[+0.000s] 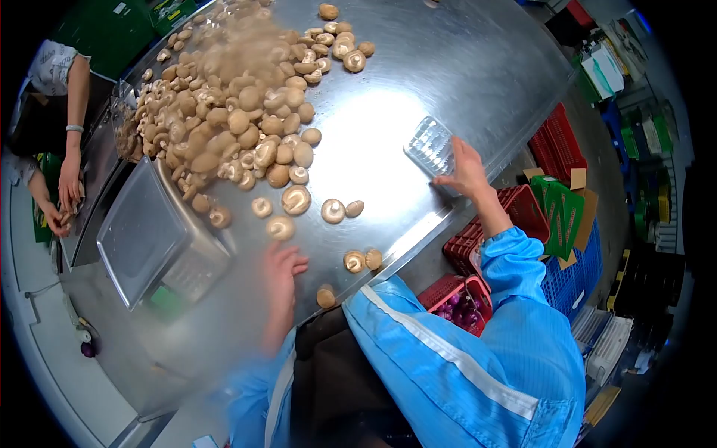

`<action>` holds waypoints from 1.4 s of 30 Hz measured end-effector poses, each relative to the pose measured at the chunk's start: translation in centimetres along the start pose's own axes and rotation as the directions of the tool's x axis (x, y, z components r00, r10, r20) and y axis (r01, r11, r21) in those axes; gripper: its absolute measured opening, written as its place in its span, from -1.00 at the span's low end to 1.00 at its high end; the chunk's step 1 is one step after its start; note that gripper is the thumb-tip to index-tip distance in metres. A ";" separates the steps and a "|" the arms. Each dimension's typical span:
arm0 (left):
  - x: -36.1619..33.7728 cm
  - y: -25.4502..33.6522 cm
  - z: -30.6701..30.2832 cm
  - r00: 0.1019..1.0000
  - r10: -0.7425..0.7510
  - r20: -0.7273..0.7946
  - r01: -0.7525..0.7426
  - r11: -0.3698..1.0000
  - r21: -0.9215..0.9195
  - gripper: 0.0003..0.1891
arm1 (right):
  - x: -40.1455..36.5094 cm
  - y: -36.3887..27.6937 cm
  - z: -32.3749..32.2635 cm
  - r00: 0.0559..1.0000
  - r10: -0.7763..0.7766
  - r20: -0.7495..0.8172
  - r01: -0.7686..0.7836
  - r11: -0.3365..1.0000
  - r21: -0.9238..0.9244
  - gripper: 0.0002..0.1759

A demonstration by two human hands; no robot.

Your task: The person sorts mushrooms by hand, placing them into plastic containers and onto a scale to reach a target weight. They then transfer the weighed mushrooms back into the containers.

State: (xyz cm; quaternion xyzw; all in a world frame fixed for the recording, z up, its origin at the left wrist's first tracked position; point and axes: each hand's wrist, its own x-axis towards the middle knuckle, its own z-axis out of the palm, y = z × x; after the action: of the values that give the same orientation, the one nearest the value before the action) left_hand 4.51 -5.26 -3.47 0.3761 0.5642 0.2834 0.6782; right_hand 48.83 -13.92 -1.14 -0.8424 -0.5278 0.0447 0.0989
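My right hand grips the near right end of a clear plastic tray, with the thumb and fingers at its edge. The tray rests on or just above the steel table and shows nothing inside. My left hand, slightly blurred, is over the table's near side with its fingers apart and nothing in them. Just beyond its fingertips lies a loose mushroom; another mushroom is to its right, near the edge. A large heap of brown mushrooms covers the table's far left, partly smeared by a blur.
A weighing scale stands left of my left hand. Beyond the steel table's right edge are red crates, one holding purple onions, and a green carton. At the far left another person's hands work.
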 end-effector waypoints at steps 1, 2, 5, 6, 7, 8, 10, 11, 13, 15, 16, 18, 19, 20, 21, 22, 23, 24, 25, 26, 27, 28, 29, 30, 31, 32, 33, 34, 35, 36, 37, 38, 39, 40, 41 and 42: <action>0.0 0.0 0.0 1.000 0.007 0.004 -0.007 1.000 0.013 -0.42 | 0.0 -0.5 -0.1 0.999 0.040 0.016 -0.040 0.999 0.015 0.21; 0.1 -0.2 -0.1 1.000 0.017 0.003 -0.017 1.000 0.012 -0.46 | 0.0 -0.9 -0.4 0.996 0.080 0.033 -0.081 0.996 0.028 0.19; 0.5 -1.1 -0.5 0.999 0.035 0.005 -0.035 0.999 -0.001 -0.54 | -0.1 -2.1 -0.9 0.989 0.141 0.047 -0.143 0.988 0.049 0.14; 0.7 -1.3 -0.6 0.999 0.037 0.010 -0.037 0.999 -0.012 -0.55 | -0.1 -2.3 -1.1 0.987 0.153 0.042 -0.155 0.987 0.052 0.12; 0.9 -1.5 -0.7 0.999 0.041 0.014 -0.041 0.999 -0.024 -0.56 | -0.2 -2.4 -1.2 0.986 0.164 0.038 -0.166 0.985 0.054 0.11; 1.0 -1.7 -0.7 0.999 0.043 0.015 -0.043 0.999 -0.027 -0.57 | -0.2 -2.4 -1.1 0.984 0.173 0.033 -0.175 0.983 0.057 0.10; 1.2 -1.8 -0.7 0.999 0.049 0.010 -0.048 0.998 -0.032 -0.59 | -0.3 -2.0 -0.6 0.982 0.188 0.026 -0.189 0.980 0.053 0.11; 1.3 -1.9 -0.7 0.999 0.047 0.016 -0.046 0.998 -0.033 -0.60 | -0.2 -1.6 0.0 0.983 0.183 0.010 -0.183 0.982 0.048 0.12; 1.6 -2.1 -0.7 0.999 0.042 0.025 -0.042 0.999 -0.030 -0.62 | -0.3 -1.4 0.7 0.985 0.172 -0.020 -0.171 0.984 0.043 0.15; 1.5 -2.0 -0.5 0.998 0.037 0.046 -0.036 0.999 -0.019 -0.62 | 0.0 -1.4 0.5 0.982 0.191 0.011 -0.191 0.981 0.034 0.17; 1.4 -1.8 -0.4 0.998 0.032 0.056 -0.032 0.999 -0.011 -0.63 | 0.1 -1.5 0.4 0.979 0.202 0.028 -0.202 0.979 0.032 0.18; 1.1 -1.7 -0.3 0.998 0.034 0.059 -0.033 0.999 -0.011 -0.63 | 0.0 -1.6 0.4 0.981 0.195 0.003 -0.195 0.980 0.034 0.16; 1.1 -1.7 0.0 0.997 0.037 0.061 -0.036 0.999 -0.016 -0.64 | 0.1 -1.6 0.3 0.982 0.188 -0.013 -0.188 0.982 0.032 0.15; 1.1 -1.6 0.1 0.997 0.037 0.061 -0.036 0.999 -0.010 -0.65 | 0.1 -1.6 0.2 0.981 0.191 -0.018 -0.190 0.981 0.031 0.13; 1.0 -1.5 0.1 0.998 0.036 0.060 -0.036 0.999 -0.002 -0.66 | 0.0 -1.7 0.2 0.981 0.195 -0.022 -0.194 0.980 0.033 0.12; 1.0 -1.4 0.1 0.998 0.036 0.060 -0.036 0.999 0.008 -0.68 | -0.1 -1.8 0.2 0.979 0.200 -0.027 -0.199 0.979 0.035 0.10; 1.1 -1.3 0.2 0.995 0.049 0.088 -0.051 0.998 0.027 -0.69 | -0.1 -2.0 0.0 0.977 0.214 -0.008 -0.213 0.976 0.041 0.10; 1.2 -1.3 0.4 0.992 0.060 0.114 -0.065 0.997 0.045 -0.70 | -0.2 -2.3 -0.4 0.974 0.226 0.012 -0.226 0.973 0.046 0.10; 1.2 -1.3 0.6 0.988 0.069 0.139 -0.078 0.995 0.063 -0.71 | -0.3 -2.4 -0.6 0.971 0.237 0.034 -0.238 0.970 0.050 0.11; 1.0 -1.2 0.9 0.985 0.071 0.158 -0.086 0.993 0.087 -0.72 | -0.5 -2.4 -0.4 0.973 0.230 0.008 -0.230 0.972 0.045 0.08; 0.8 -1.0 1.3 0.982 0.073 0.176 -0.093 0.990 0.110 -0.73 | -0.6 -2.4 -0.1 0.975 0.221 -0.019 -0.220 0.975 0.039 0.05; 0.6 -1.0 1.6 0.978 0.075 0.192 -0.102 0.986 0.132 -0.74 | -0.7 -2.4 0.0 0.977 0.210 -0.046 -0.208 0.978 0.034 0.02; 0.5 -1.4 1.8 0.973 0.101 0.207 -0.132 0.981 0.143 -0.76 | -0.8 -2.4 0.0 0.977 0.209 -0.048 -0.208 0.978 0.022 0.01; 0.4 -1.7 2.0 0.967 0.126 0.221 -0.163 0.975 0.154 -0.77 | -0.8 -2.4 0.0 0.977 0.207 -0.051 -0.206 0.978 0.012 0.00; 0.3 -2.0 2.2 0.960 0.153 0.234 -0.194 0.967 0.165 -0.79 | -0.8 -2.5 0.0 0.978 0.203 -0.054 -0.203 0.979 0.002 -0.02; 0.1 -2.2 2.5 0.948 0.170 0.269 -0.236 0.942 0.239 -0.76 | -0.9 -2.6 0.1 0.979 0.197 -0.059 -0.198 0.980 -0.002 -0.03; -0.2 -2.1 3.0 0.935 0.183 0.304 -0.279 0.909 0.311 -0.74 | -0.9 -2.7 0.2 0.979 0.192 -0.064 -0.193 0.981 -0.007 -0.03; -0.4 -1.8 3.7 0.920 0.192 0.342 -0.322 0.868 0.379 -0.71 | -1.1 -2.7 0.3 0.980 0.187 -0.071 -0.188 0.982 -0.011 -0.04; -0.5 -1.1 4.6 0.844 0.316 0.433 -0.505 0.740 0.445 -0.70 | -1.3 -2.6 0.5 0.982 0.175 -0.078 -0.175 0.985 0.002 -0.04; -0.5 -0.1 5.8 0.742 0.414 0.528 -0.663 0.574 0.481 -0.69 | -1.4 -2.3 0.8 0.984 0.158 -0.086 -0.158 0.987 0.012 -0.05; -0.4 0.6 6.8 0.618 0.480 0.623 -0.786 0.377 0.490 -0.68 | -1.4 -2.0 1.1 0.985 0.141 -0.095 -0.139 0.990 0.025 -0.05; -0.1 0.9 7.6 0.570 0.520 0.637 -0.819 0.300 0.489 -0.64 | -1.5 -1.5 1.5 0.986 0.106 -0.127 -0.106 0.994 0.007 -0.04; 0.3 1.2 8.4 0.515 0.557 0.652 -0.848 0.218 0.484 -0.60 | -1.3 -0.7 1.8 0.984 0.070 -0.163 -0.073 0.997 -0.013 -0.03; 0.8 1.5 9.2 0.458 0.588 0.667 -0.868 0.135 0.477 -0.56 | -1.0 -0.1 1.8 0.980 0.035 -0.196 -0.043 0.999 -0.034 -0.03; 1.4 2.0 9.8 0.442 0.576 0.688 -0.864 0.066 0.499 -0.54 | -0.9 0.5 1.8 0.982 0.054 -0.181 -0.059 0.998 -0.018 0.00; 1.8 2.6 10.3 0.430 0.558 0.710 -0.854 -0.003 0.520 -0.53 | -0.7 0.9 1.9 0.984 0.074 -0.161 -0.075 0.997 0.000 0.04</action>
State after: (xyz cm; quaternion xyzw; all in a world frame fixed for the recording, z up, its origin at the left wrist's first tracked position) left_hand 15.06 -4.31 -1.55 0.9228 0.2325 0.2099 0.2241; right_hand 49.00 -14.75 -3.21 -0.8628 -0.4862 -0.0214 0.1367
